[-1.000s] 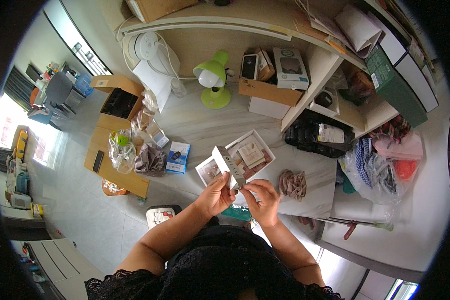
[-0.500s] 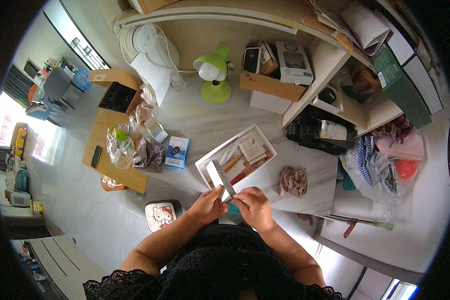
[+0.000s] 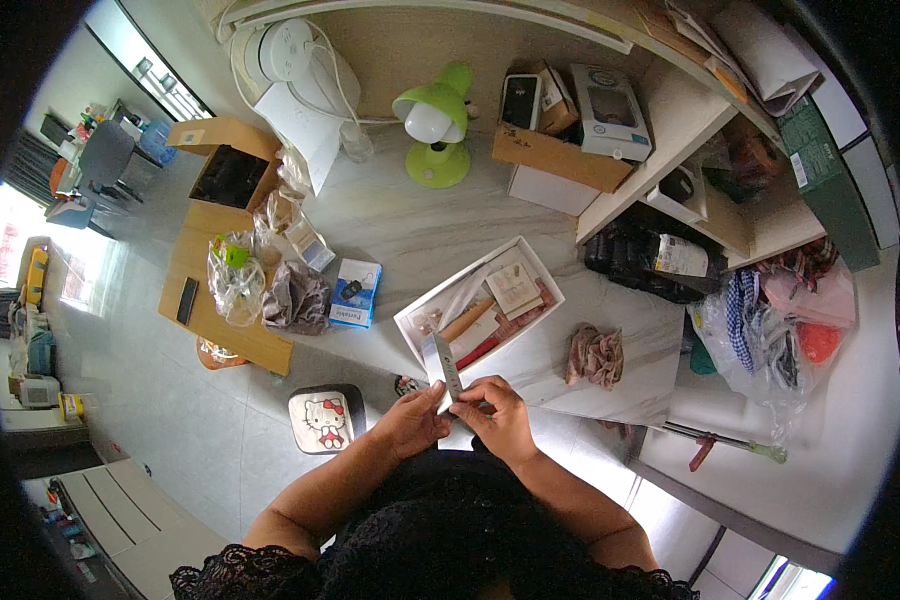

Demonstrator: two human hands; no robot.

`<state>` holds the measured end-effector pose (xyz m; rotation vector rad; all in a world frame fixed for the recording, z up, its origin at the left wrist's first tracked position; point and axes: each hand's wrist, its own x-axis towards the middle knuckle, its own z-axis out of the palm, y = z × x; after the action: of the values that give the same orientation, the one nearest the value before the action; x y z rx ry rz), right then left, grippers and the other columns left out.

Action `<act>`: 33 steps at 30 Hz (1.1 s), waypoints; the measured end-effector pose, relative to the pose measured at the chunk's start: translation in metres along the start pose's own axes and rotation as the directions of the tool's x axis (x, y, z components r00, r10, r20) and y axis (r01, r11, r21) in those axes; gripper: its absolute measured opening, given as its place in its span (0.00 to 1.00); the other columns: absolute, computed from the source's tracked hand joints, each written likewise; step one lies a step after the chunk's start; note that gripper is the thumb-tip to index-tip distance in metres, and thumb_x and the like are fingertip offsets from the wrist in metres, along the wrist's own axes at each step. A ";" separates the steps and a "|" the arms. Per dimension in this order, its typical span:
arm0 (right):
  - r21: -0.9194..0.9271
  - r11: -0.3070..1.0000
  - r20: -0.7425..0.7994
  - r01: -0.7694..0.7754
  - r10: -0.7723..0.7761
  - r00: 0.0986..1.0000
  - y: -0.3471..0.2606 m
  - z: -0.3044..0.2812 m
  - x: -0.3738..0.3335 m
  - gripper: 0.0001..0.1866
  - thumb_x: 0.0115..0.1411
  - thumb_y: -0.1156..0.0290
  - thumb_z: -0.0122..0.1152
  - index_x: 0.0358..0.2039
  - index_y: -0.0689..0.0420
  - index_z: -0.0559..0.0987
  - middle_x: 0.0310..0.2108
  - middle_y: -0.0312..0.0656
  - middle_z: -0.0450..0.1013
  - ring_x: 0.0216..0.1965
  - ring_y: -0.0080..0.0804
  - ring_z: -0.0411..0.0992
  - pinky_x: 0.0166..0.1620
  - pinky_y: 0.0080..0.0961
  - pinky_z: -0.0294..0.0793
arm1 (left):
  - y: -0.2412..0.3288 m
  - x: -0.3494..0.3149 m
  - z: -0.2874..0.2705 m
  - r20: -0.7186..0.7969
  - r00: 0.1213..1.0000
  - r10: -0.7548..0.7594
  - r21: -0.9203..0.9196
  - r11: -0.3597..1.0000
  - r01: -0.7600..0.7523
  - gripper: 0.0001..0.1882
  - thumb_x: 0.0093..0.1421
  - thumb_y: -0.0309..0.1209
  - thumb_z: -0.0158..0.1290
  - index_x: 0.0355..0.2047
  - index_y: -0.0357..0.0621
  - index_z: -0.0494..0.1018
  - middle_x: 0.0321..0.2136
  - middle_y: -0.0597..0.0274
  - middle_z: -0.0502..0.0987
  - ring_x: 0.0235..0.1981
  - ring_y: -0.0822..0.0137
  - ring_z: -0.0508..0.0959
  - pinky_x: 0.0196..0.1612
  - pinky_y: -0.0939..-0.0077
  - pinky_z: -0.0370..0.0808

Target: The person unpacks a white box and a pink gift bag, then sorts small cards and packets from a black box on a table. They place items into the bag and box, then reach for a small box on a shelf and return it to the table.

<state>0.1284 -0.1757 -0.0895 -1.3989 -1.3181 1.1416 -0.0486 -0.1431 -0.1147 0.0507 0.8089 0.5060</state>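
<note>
Slim grey card-like piece (image 3: 442, 366) stands nearly upright between the two hands, just in front of the white tray (image 3: 416, 312) and above the near edge of the table (image 3: 420, 230). The left hand (image 3: 413, 420) pinches its lower edge from the left, thumb and fingertips closed on it, while the right hand (image 3: 498, 418) curls in from the other side with its fingers bent against the same lower end; whether the right hand truly grips or only steadies it is hard to tell at this size.

Inside the tray lie a wooden stick (image 3: 467, 319), a red strip (image 3: 478, 352), a small folded booklet (image 3: 515, 290) and some clear wrapping. As a judgement, the sorting of the tray looks to be in its early or middle part: one piece is out and in hand, and most of the contents are inside and unsorted.

Around the work sit a crumpled pinkish cloth (image 3: 595, 355) to the right, a blue box (image 3: 354, 293) to the left, and a green desk lamp (image 3: 436, 125) further back. Below the table edge a small cartoon-printed stool (image 3: 324, 420) stands on the floor.
</note>
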 end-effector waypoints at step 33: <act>-0.101 0.864 -0.352 -0.494 0.433 0.830 0.132 -0.089 0.061 0.14 0.56 0.66 0.63 0.38 0.63 0.78 0.28 0.39 0.75 0.29 0.27 0.73 0.33 0.24 0.73 | 0.032 0.089 -0.035 0.404 0.574 0.712 0.909 -0.379 -0.170 0.23 0.53 0.44 0.60 0.42 0.40 0.71 0.36 0.53 0.76 0.36 0.56 0.77 0.39 0.65 0.74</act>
<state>0.2427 -0.1226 -0.2042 -2.0326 -0.8876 1.0504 -0.0344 -0.0802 -0.1922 2.0632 1.4426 0.6118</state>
